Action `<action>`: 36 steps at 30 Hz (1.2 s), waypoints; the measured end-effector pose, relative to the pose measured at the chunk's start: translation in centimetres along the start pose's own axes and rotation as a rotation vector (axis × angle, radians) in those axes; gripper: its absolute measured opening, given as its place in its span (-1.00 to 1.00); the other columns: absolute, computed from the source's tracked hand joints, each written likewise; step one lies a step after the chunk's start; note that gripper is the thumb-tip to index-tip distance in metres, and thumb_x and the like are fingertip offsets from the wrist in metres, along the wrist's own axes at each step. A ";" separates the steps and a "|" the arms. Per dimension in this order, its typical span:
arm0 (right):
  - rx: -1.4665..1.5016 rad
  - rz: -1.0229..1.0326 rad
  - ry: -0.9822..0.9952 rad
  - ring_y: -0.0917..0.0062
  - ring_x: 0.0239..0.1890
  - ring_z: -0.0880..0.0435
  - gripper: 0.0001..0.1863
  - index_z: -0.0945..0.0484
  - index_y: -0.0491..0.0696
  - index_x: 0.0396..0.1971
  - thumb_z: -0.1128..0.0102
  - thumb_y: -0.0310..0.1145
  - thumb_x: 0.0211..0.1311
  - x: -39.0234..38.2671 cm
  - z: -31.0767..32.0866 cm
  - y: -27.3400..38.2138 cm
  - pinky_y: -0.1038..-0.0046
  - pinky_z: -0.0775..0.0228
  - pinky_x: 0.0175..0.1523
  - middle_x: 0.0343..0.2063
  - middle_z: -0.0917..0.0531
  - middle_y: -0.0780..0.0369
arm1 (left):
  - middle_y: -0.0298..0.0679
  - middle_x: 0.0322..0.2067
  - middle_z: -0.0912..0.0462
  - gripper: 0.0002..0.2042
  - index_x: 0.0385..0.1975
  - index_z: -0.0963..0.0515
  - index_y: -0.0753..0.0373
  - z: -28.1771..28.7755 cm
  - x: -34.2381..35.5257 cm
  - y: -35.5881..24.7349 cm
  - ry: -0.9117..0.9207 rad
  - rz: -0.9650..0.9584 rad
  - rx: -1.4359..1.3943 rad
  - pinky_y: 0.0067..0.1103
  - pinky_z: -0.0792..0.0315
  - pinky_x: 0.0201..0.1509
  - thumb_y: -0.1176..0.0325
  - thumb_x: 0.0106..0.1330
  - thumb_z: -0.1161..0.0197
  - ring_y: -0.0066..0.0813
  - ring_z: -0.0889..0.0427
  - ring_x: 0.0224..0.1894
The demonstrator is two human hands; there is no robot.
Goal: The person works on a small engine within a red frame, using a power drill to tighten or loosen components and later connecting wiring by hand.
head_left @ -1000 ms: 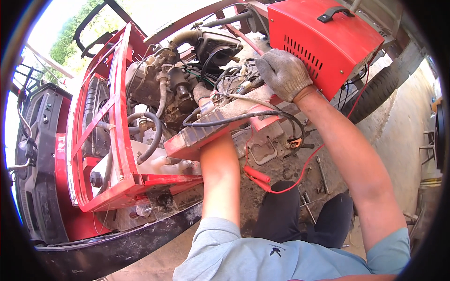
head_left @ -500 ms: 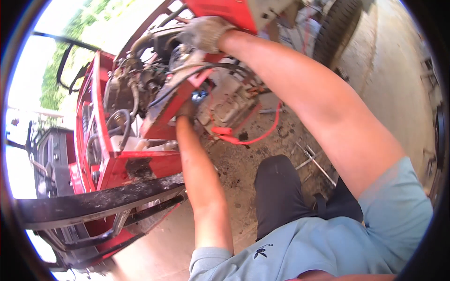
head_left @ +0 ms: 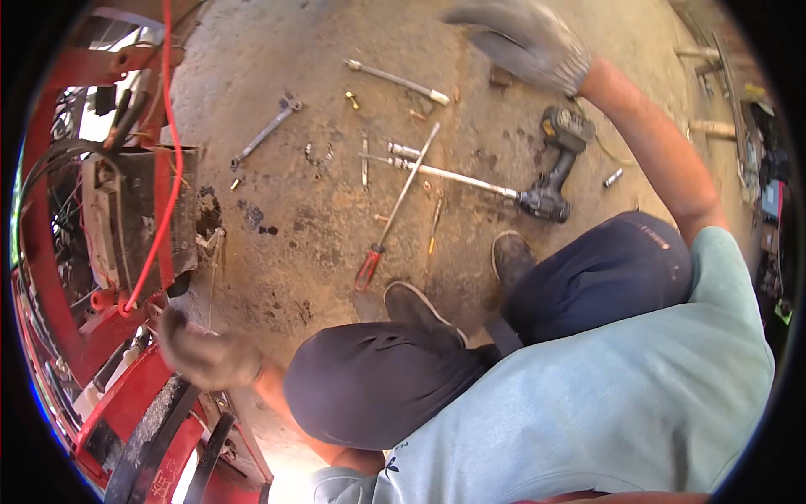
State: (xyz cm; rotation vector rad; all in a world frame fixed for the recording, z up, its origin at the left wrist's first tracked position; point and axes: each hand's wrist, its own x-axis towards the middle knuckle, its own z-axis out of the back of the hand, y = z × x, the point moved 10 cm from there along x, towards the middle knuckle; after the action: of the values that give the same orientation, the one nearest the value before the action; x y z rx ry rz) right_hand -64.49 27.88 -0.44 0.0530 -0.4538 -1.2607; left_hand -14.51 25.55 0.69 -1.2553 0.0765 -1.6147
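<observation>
My right hand (head_left: 520,46), in a grey work glove, is raised over the floor at the top, fingers stretched out, holding nothing visible. Below it are a cordless impact driver (head_left: 550,181) with a long extension (head_left: 462,179), a red-handled screwdriver (head_left: 369,265), a combination wrench (head_left: 264,139), a metal bar (head_left: 395,81) and several small sockets and bolts (head_left: 319,153). My left hand (head_left: 201,357), also gloved, is at the lower left beside the red vehicle frame (head_left: 117,407); its fingers are smeared by motion.
A red cable (head_left: 172,193) hangs over a battery-like box (head_left: 126,218) in the vehicle at the left. Stained concrete (head_left: 285,277) runs under the tools and my shoes (head_left: 420,311). A metal rack (head_left: 718,126) and other clutter stand along the right edge.
The view has swung from the engine bay to the floor with tools. My left hand has come out from under the frame; my right hand has left the engine and reached out over the floor.
</observation>
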 end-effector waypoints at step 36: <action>0.534 -0.567 0.553 -0.04 -0.05 -0.69 -0.64 -0.53 -0.01 0.08 -0.06 -0.11 0.46 -14.0 -31.7 6.0 0.02 -0.50 0.03 -0.18 -0.72 -0.04 | 0.01 -0.27 -0.75 -0.73 -0.23 -0.66 0.23 -19.6 -25.8 9.7 1.191 0.173 0.598 -0.15 -0.57 -0.05 0.13 0.36 -0.29 0.09 -0.71 -0.15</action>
State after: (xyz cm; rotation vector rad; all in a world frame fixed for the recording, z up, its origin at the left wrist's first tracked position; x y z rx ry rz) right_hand -50.92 36.19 -31.85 1.0167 -0.2841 -1.5671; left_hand -24.83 30.19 -31.18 0.2526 0.3901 -1.8239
